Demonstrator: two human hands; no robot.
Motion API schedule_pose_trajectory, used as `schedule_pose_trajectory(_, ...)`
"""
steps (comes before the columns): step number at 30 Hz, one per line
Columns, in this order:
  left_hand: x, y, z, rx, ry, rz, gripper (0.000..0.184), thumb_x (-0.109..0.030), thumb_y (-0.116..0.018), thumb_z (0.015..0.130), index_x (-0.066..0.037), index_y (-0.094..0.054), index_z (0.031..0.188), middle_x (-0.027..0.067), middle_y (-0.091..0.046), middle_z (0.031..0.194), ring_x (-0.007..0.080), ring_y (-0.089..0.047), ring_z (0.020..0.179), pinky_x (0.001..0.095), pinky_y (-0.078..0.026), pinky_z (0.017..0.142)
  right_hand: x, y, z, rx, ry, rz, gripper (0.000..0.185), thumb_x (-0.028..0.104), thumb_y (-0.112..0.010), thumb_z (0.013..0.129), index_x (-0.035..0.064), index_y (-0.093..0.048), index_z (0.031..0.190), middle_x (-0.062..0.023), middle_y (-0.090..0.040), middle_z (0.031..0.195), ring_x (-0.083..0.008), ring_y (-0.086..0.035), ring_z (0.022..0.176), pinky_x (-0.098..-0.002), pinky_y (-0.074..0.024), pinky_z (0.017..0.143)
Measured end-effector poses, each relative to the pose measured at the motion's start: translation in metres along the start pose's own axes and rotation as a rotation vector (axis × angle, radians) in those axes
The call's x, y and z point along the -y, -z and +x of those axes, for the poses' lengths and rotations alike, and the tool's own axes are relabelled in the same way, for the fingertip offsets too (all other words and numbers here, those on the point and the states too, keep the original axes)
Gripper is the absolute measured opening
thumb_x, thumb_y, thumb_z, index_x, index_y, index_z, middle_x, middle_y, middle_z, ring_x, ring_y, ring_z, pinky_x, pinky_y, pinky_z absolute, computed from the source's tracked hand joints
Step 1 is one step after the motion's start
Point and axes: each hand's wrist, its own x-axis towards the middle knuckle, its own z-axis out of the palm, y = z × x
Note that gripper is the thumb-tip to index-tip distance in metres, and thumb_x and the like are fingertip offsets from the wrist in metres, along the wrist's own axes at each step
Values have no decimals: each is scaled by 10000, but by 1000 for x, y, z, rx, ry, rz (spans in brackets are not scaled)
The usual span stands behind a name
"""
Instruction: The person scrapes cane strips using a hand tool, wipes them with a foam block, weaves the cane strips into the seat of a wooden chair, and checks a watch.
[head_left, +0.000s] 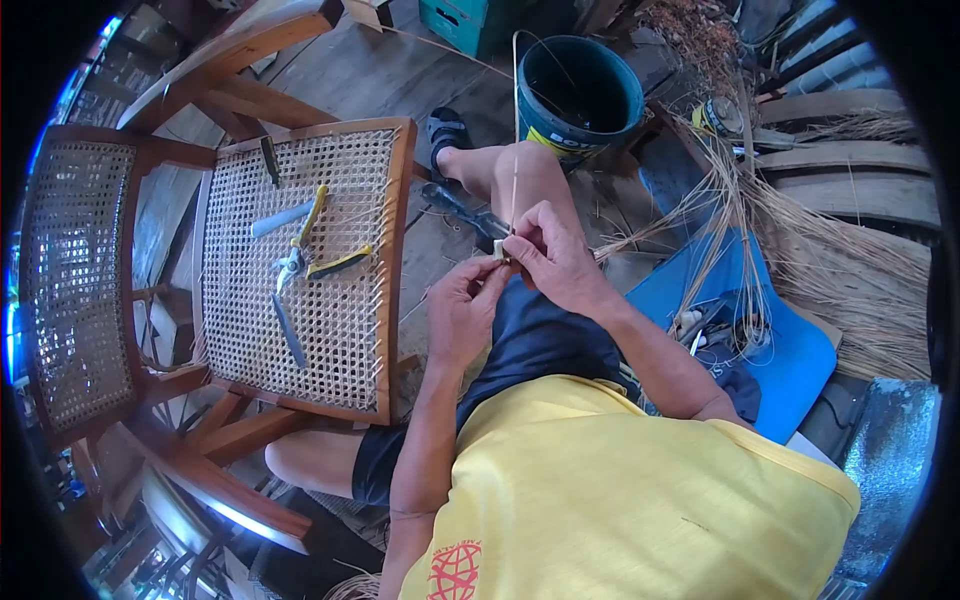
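Farthest left of the left hand, I see the chair's cane back, then its cane seat, framed in brown wood, its near rail just beside that hand. On the seat, left of the hand, lie the pliers, yellow and black handles spread apart toward the hands, with a pale flat piece on the near side of them and a dark piece on the far side. The left hand is narrow, thumb and fingers pinched on a small pale block, which sits right between the two hands. Just beyond that hand's fingertips I make out a dark-handled tool, partly hidden. The right hand meets the left at the block, its thumb and fingers closed on a thin strand; the fingertips cover how strand and block meet, so I cannot tell whether one goes through the other. The strand rises straight away from the hands and its far end bends over the bucket, which stands beyond the right hand. To the right of that hand I have a blue sheet with mixed clutter on it, a can farther off, and a big bundle of loose tan strands, some fanning in toward the hand.
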Motion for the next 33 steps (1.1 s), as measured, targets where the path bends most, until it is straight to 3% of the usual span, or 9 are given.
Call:
schedule_pose_trajectory(2, -9, 4, -7, 46, 230, -130, 156, -101, -656, 948, -7, -698, 1065, 14, -684, 831, 48, -545, 644, 200, -445, 590, 1, -7, -5, -17, -21, 48, 181, 169, -617, 987, 21, -520, 1025, -41, -578, 712, -81, -520, 563, -263, -443, 520)
schedule_pose_trajectory(5, -12, 9, -21, 17, 254, -104, 153, -125, -639, 965, -14, -691, 1057, 8, -663, 807, 37, -545, 650, 194, -445, 599, 5, -12, -10, 41, -33, 43, 182, 144, -635, 972, 7, -522, 1016, -61, -603, 730, -89, -547, 576, -273, -459, 528)
schedule_pose_trajectory(12, 5, 29, -64, -2, 191, -93, 154, -156, -631, 979, -14, -681, 1013, -1, -649, 802, 43, -558, 664, 205, -450, 601, 17, -37, -35, 195, 72, -90, 156, 115, -617, 976, 7, -504, 977, -97, -629, 756, -124, -599, 608, -294, -482, 552)
schedule_pose_trajectory(16, 4, 33, -82, -119, 155, -56, 159, -157, -632, 980, -3, -670, 986, -6, -619, 780, 47, -543, 663, 209, -438, 604, 11, -46, -41, 279, 66, -88, 163, 113, -614, 977, 6, -493, 958, -103, -625, 741, -144, -600, 602, -303, -482, 562)
schedule_pose_trajectory(20, 10, 40, -98, -219, 62, 151, 146, -133, -627, 977, 9, -661, 969, 6, -585, 755, 53, -491, 647, 224, -405, 588, 6, -57, -45, 378, 108, -140, 196, 154, -632, 970, 3, -507, 961, -103, -618, 710, -161, -607, 604, -314, -482, 575)
schedule_pose_trajectory(25, 3, 45, -107, -262, 37, 142, 142, -127, -632, 971, 11, -666, 974, 19, -576, 745, 70, -475, 648, 242, -398, 586, 7, -69, -45, 387, 107, -159, 244, 205, -642, 969, -11, -532, 946, -93, -622, 698, -140, -611, 600, -296, -480, 564)
schedule_pose_trajectory(27, 2, 44, -106, -267, 47, 131, 145, -131, -635, 970, 10, -668, 976, 21, -577, 744, 75, -478, 648, 244, -401, 590, 10, -69, -43, 421, -100, -19, 212, 201, -619, 994, 11, -541, 939, -32, -626, 729, -61, -567, 589, -223, -467, 524)
schedule_pose_trajectory(33, 9, 51, -100, -279, 10, 125, 174, -154, -624, 982, 14, -667, 969, 8, -604, 745, 71, -485, 650, 235, -404, 606, 9, -72, -36, 404, -224, 110, 263, 258, -625, 990, 9, -567, 928, -30, -641, 743, -68, -596, 606, -222, -484, 542)
